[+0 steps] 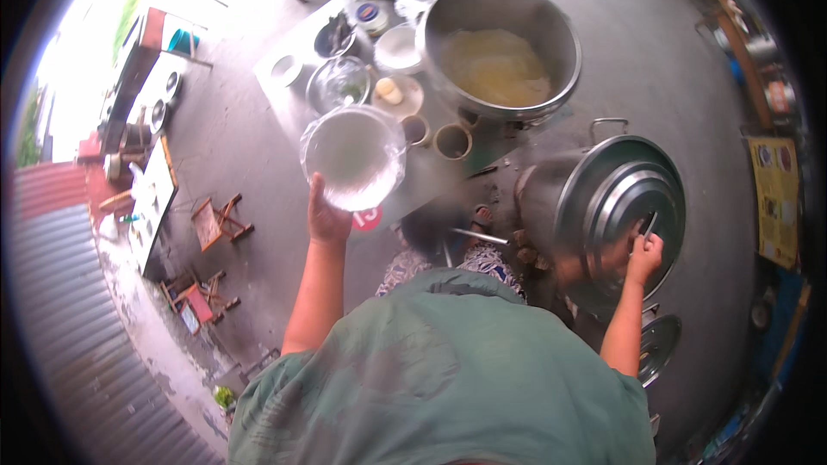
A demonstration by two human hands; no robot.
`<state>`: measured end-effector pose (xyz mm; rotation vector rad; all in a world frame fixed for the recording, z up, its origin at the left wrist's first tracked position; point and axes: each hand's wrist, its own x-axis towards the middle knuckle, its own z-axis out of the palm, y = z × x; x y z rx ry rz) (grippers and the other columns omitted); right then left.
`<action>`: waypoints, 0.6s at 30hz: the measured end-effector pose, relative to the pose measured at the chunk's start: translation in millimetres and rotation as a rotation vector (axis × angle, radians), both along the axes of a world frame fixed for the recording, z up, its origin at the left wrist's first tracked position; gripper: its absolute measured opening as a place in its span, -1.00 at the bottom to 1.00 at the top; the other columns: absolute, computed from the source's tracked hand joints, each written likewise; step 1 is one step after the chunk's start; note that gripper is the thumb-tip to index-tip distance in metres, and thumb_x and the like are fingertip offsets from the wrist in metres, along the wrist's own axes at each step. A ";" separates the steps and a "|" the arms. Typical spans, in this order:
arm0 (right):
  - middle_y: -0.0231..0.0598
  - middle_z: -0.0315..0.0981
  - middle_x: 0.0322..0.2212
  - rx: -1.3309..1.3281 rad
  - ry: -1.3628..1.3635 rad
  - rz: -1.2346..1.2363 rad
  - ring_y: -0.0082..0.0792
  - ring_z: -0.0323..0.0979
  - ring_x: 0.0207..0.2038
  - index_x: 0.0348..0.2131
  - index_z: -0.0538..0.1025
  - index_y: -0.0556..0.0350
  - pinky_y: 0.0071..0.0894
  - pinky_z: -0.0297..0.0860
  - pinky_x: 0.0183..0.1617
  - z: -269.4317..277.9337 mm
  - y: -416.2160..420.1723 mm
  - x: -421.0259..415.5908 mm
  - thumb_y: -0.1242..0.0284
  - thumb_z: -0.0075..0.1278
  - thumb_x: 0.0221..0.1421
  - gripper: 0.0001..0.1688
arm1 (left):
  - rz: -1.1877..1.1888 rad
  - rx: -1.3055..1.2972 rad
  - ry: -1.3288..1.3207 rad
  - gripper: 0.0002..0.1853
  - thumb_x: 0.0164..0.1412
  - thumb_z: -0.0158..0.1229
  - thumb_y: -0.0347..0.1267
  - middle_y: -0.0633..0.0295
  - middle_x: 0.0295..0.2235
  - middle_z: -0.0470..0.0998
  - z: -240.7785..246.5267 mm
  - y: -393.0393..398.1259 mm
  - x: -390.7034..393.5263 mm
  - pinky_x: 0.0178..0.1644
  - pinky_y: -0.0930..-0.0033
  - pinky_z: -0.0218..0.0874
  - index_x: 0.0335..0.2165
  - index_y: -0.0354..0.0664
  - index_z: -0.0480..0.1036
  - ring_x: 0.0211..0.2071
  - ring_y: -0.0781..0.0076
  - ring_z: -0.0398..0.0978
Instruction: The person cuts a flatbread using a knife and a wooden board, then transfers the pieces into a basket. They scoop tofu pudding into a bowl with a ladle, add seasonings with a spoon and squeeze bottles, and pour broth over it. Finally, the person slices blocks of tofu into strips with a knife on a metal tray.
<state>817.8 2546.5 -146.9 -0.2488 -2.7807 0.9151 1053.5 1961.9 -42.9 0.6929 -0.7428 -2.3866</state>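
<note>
My left hand [328,219] grips the near edge of a bowl [354,158] lined with clear plastic. It is held over the near left side of a metal table [413,190]. Over on the right, my right hand [645,258] is closed around the handle of a round metal lid [662,190]. The lid sits on a tall metal pot [555,200]; whether it is lifted at all, I cannot tell. Straight ahead stands a large open pot [575,58] with cloudy yellowish liquid [497,68] inside.
Two cups [453,141], a plate with a pale yellow piece of food [389,91], a plastic-covered bowl [338,85] and a lidded jar [371,16] crowd the table. Another lid [659,349] lies beyond the covered pot. Folding stools [219,223] stand on the left floor.
</note>
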 end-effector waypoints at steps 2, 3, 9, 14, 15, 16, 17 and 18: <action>-0.28 0.50 -0.57 0.063 -0.129 0.025 -0.42 0.44 -0.53 -0.26 0.47 0.12 -0.42 0.37 -0.36 11.8 0.5 -0.7 0.32 0.14 -0.04 -0.65 | 0.070 -0.029 -0.002 -0.41 0.18 0.09 -0.20 0.14 0.03 0.34 0.0 -22.1 17.2 0.18 0.12 0.07 0.09 -0.26 0.19 0.06 0.21 0.29; -0.23 0.51 -0.53 0.157 -0.126 0.045 -0.35 0.45 -0.49 -0.25 0.47 0.11 -0.38 0.38 -0.32 15.9 0.1 0.4 0.28 0.16 -0.05 -0.62 | 0.097 -0.036 0.005 -0.40 0.17 0.11 -0.20 0.14 0.03 0.35 -2.0 -32.0 25.8 0.18 0.13 0.08 0.09 -0.27 0.19 0.06 0.22 0.29; -0.14 0.40 -0.19 0.177 0.184 0.313 -0.28 0.42 -0.25 -0.13 0.47 0.17 -0.36 0.37 -0.16 63.6 -106.3 6.3 0.34 0.03 0.11 -0.63 | 0.317 -0.054 -0.018 -0.33 0.13 0.16 -0.13 0.16 0.05 0.33 -14.8 -85.9 99.1 0.19 0.13 0.07 0.10 -0.25 0.18 0.07 0.22 0.28; -0.20 0.44 -0.28 -0.271 -0.599 0.976 -0.41 0.42 -0.24 -0.08 0.43 0.14 -0.42 0.36 -0.14 24.8 -355.9 82.0 0.30 0.08 0.06 -0.54 | 0.459 -0.026 -0.109 -0.27 0.07 0.22 -0.10 0.17 0.06 0.31 -59.3 -122.0 174.2 0.19 0.10 0.08 0.11 -0.22 0.18 0.08 0.21 0.26; -0.21 0.45 -0.29 -0.296 -0.765 1.075 -0.43 0.43 -0.24 -0.07 0.42 0.13 -0.43 0.36 -0.14 -2.9 -399.6 101.8 0.29 0.09 0.05 -0.52 | 0.480 -0.021 -0.125 -0.26 0.06 0.22 -0.09 0.16 0.07 0.31 -64.0 -125.0 187.8 0.19 0.10 0.08 0.11 -0.22 0.18 0.08 0.20 0.25; -0.22 0.46 -0.31 -0.296 -0.881 1.123 -0.46 0.43 -0.24 -0.06 0.42 0.12 -0.45 0.36 -0.13 -33.7 -438.1 118.8 0.28 0.10 0.04 -0.50 | 0.484 0.008 -0.118 -0.28 0.08 0.21 -0.12 0.15 0.10 0.27 -67.2 -127.9 199.2 0.21 0.01 0.05 0.12 -0.18 0.16 0.11 0.14 0.23; -0.14 0.43 -0.24 -0.346 -0.867 1.120 -0.38 0.44 -0.23 -0.02 0.39 0.11 -0.41 0.37 -0.12 -100.4 -457.7 136.0 0.25 0.13 0.01 -0.43 | 0.486 0.017 -0.151 -0.27 0.08 0.20 -0.10 0.14 0.11 0.26 -69.2 -131.0 209.9 0.22 0.01 0.04 0.13 -0.18 0.15 0.12 0.14 0.22; -0.04 0.39 -0.15 -0.261 -0.831 1.103 -0.20 0.45 -0.20 0.00 0.37 0.10 -0.32 0.37 -0.09 -137.1 -488.7 145.9 0.21 0.16 -0.04 -0.36 | 0.487 0.025 -0.176 -0.27 0.08 0.19 -0.09 0.14 0.12 0.25 -65.6 -131.3 215.4 0.22 0.01 0.03 0.13 -0.18 0.14 0.12 0.14 0.21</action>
